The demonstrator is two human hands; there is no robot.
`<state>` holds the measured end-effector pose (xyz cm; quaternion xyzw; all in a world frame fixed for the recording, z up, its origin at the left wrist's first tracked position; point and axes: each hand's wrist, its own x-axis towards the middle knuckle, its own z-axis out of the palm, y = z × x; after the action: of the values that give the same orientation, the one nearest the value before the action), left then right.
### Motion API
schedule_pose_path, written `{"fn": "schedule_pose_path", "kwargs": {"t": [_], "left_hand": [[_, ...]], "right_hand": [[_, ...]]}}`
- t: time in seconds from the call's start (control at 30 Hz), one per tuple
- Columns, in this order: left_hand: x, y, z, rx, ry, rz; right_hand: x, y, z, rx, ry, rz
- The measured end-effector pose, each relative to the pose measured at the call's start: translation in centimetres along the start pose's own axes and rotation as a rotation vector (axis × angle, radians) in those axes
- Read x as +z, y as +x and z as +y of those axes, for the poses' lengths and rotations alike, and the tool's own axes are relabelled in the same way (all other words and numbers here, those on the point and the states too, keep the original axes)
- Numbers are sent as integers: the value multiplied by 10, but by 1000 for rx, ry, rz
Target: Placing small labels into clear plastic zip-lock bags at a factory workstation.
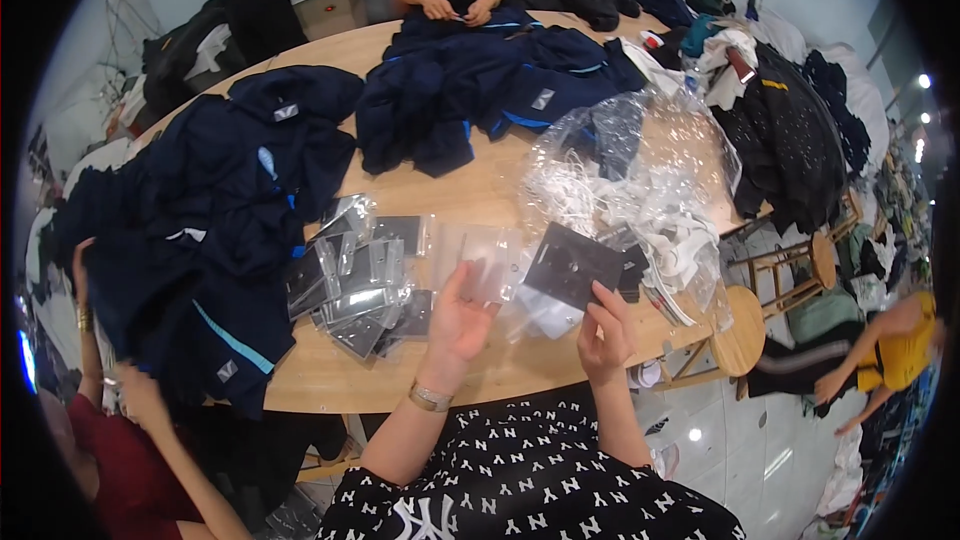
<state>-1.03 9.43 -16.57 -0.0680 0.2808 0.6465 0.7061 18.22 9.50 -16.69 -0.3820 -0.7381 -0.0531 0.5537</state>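
My left hand (462, 328) pinches a small clear plastic sleeve (470, 252) between thumb and fingers, its surface catching the light. In my right hand (606, 336) is a square black card (574, 266), gripped at its lower right corner and tilted. The card and the sleeve are apart. Just left of my left hand lies a pile of black cards in clear sleeves (362, 290). Below the black card, a whitish clear plastic piece (548, 314) rests on the table. More dark cards (632, 258) show partly behind my right hand.
Dark navy garments (490, 85) cover the table's far side and left (200, 190). Crumpled clear plastic with white cords (620, 180) lies at right. A wooden stool (738, 332) stands by the edge. A person in red handles garments at left; another works across the table (330, 380).
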Motion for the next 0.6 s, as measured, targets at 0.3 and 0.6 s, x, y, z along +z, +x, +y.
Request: {"fn": "schedule_pose_path", "kwargs": {"t": [0.3,0.6], "left_hand": [[2,-14,10,316,54,-14],[11,-20,14,401,43,-164]], "right_hand": [[17,13,-42,71,224,-121],[28,19,-57,616,777,191]]}}
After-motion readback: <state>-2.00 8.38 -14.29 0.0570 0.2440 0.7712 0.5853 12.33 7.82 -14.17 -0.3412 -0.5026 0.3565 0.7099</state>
